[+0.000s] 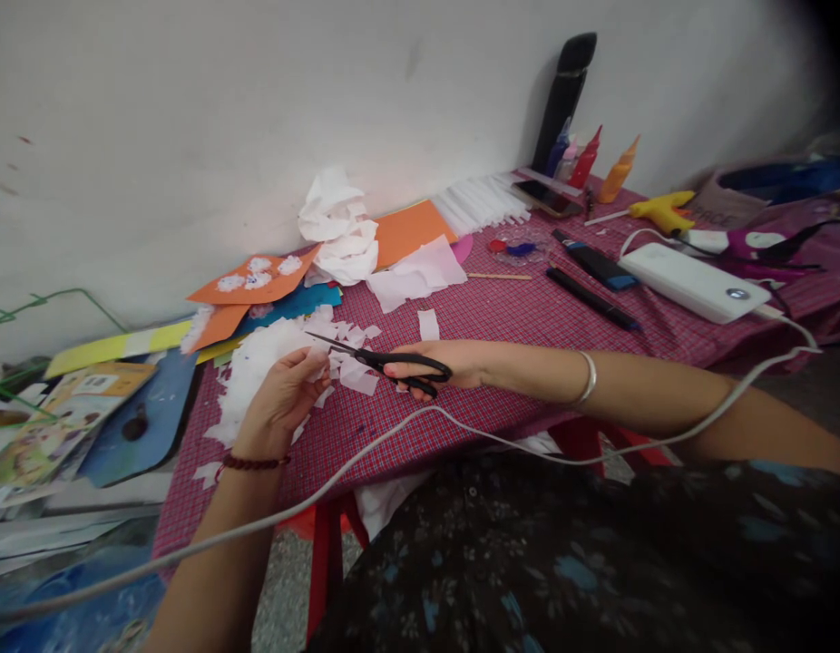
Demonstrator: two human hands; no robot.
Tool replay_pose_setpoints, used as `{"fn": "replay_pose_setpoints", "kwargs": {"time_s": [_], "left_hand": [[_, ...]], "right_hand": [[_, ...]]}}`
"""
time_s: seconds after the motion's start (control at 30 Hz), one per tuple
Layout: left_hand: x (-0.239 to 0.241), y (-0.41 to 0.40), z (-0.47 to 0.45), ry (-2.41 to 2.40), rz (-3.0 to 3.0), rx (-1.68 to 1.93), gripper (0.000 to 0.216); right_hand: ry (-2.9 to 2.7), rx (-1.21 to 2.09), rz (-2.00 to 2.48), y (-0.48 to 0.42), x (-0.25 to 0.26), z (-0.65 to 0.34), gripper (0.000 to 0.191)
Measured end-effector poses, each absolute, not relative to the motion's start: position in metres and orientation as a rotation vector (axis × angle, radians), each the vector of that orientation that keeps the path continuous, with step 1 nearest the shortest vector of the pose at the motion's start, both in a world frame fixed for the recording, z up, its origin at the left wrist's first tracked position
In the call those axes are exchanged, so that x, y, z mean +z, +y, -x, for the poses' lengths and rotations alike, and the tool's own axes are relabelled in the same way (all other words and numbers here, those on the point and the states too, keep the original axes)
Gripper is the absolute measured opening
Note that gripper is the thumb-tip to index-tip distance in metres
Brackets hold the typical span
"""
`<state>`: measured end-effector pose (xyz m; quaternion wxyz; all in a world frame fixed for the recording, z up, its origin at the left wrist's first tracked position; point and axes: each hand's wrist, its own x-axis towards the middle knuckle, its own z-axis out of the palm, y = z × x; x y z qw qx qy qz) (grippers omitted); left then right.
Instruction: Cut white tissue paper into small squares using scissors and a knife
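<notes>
My right hand (424, 367) grips a pair of black-handled scissors (372, 356), its fingers through the loops. The blades point left, slightly apart, towards my left hand (290, 390). There, thumb and fingers are pinched together on a small piece of white tissue paper (317, 352), mostly hidden by the fingers. Beneath and behind the left hand spreads a heap of cut white paper pieces (257, 358). A single white scrap (428, 325) lies just beyond the right hand, with a larger torn white sheet (420, 272) behind it.
Crumpled tissue (338, 227) and orange cards (413, 231) lie by the wall. At right are a yellow glue gun (665, 213), a white power bank (696, 281), a black marker (592, 297) and paint bottles (617, 170). A white cable (366, 451) crosses before me.
</notes>
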<state>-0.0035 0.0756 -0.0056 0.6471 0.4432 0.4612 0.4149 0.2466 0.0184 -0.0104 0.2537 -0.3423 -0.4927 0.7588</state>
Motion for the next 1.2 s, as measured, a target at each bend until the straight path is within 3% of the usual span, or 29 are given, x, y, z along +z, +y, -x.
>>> {"fn": "replay_pose_setpoints", "kwargs": {"time_s": [0.53, 0.8, 1.2], "left_hand": [[-0.005, 0.076, -0.002, 1.068, -0.914, 0.961, 0.025], [-0.003, 0.077, 0.015, 1.137, -0.834, 1.095, 0.022], [0.0, 0.074, 0.001, 1.069, -0.888, 1.19, 0.033]], "right_hand": [[-1.394, 1.872, 1.045, 0.016, -0.009, -0.245, 0.032], [-1.345, 1.958, 0.987, 0.02, -0.01, -0.243, 0.039], [-1.405, 2.008, 1.06, 0.017, 0.0, -0.239, 0.034]]}}
